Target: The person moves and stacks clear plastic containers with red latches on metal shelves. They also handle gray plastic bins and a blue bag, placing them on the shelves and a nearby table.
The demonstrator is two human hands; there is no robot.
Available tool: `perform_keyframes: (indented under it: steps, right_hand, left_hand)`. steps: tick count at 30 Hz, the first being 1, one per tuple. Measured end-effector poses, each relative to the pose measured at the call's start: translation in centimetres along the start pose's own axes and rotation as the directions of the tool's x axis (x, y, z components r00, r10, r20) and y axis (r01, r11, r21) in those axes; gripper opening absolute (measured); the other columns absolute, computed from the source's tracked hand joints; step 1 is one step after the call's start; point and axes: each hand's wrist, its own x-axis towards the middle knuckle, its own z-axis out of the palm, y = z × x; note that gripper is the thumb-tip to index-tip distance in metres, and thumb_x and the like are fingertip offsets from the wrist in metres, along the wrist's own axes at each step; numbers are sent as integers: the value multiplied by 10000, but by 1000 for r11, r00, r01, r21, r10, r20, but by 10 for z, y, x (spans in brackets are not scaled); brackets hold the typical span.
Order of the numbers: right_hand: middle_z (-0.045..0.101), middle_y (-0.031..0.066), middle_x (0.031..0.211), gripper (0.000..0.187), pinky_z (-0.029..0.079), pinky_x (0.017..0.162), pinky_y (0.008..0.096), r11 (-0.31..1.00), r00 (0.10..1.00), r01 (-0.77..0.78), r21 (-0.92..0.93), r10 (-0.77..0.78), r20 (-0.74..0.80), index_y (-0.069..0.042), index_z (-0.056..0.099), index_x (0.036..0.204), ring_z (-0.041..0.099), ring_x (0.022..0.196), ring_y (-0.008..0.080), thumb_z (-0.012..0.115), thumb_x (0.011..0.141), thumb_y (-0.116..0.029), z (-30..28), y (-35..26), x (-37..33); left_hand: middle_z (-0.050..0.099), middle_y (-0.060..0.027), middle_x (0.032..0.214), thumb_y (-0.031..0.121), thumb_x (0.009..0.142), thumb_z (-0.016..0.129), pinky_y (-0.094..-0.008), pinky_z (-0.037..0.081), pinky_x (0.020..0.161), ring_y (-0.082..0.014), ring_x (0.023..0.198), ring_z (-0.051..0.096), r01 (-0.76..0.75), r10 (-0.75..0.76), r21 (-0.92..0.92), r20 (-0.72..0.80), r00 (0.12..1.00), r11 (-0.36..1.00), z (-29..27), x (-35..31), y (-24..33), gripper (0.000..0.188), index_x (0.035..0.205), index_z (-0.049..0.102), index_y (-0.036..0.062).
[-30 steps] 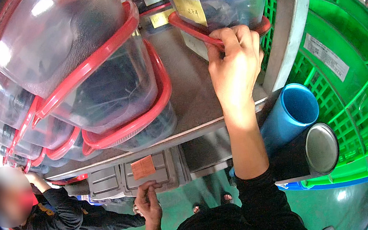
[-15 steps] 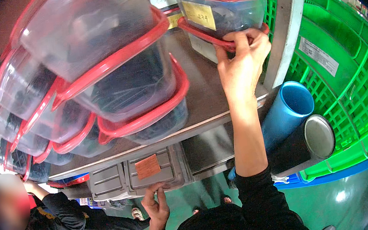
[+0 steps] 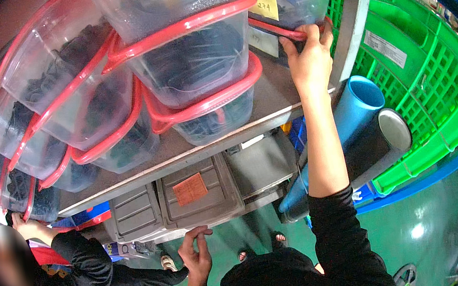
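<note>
My right hand (image 3: 312,57) reaches up to the stack on the right of the shelf, its fingers and thumb closed on the red rim of a clear plastic bin (image 3: 265,41). Above that rim sits another clear bin (image 3: 303,7) with a yellow label. Low in front of my body, my left hand (image 3: 196,255) hovers with loosely bent fingers and nothing seen in it. Left of the right-hand stack stand several more clear red-rimmed bins (image 3: 195,60), filled with dark items I cannot make out.
The bins stand on a brown shelf (image 3: 276,87) beside a metal post (image 3: 356,16). Grey lidded boxes (image 3: 221,193) sit below. On the right are a blue tube (image 3: 363,96), a black roll (image 3: 376,138) and green crates (image 3: 436,92). At left, another person's hand (image 3: 32,229) touches a bin.
The view has shifted, bringing more of the left-hand bins and lower boxes into sight. My right hand keeps to the red rim on the right stack; my left hand stays low.
</note>
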Motion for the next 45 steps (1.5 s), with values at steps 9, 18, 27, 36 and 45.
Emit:
perform_keyframes:
  steps: [9,18,27,36,45]
  right_hand:
    - [422,331,1244,333,486,828,459,994,994,107,31,-107,6,-128,614,950,515,1072,445,767,668,-218,-5,14,6]
    - [565,228,1129,279,418,936,432,993,998,23,113,-29,60,-122,652,923,440,1203,357,760,685,-221,0,14,8]
    - [574,200,1114,244,371,991,389,971,993,-5,240,-23,114,-133,693,853,433,1208,314,792,634,-169,18,26,29]
    - [498,227,1139,167,526,756,406,996,934,-30,79,0,356,-169,673,868,640,844,349,699,713,-228,53,-8,36]
    - [531,211,1070,198,547,674,393,969,905,223,-106,-165,392,-84,618,968,659,786,323,486,840,-153,47,-36,25]
  left_hand:
    - [660,-117,787,-5,870,483,-278,475,730,-179,770,639,-34,38,-39,108,993,999,7,5,-2,129,940,592,-12]
    - [655,-118,816,-18,869,479,-278,479,729,-173,783,640,-57,63,-38,175,983,998,18,-1,7,136,941,595,-15]
    - [656,-116,813,-32,870,473,-270,477,722,-172,772,640,-71,79,-54,169,982,996,31,0,13,149,951,597,-14]
    - [657,-103,806,-24,870,468,-268,475,717,-163,768,633,-92,99,-39,204,974,995,50,-4,24,157,950,601,-6]
    - [664,-108,818,-20,871,469,-258,468,704,-148,766,625,-15,14,0,163,987,1000,56,-19,24,157,961,597,-7]
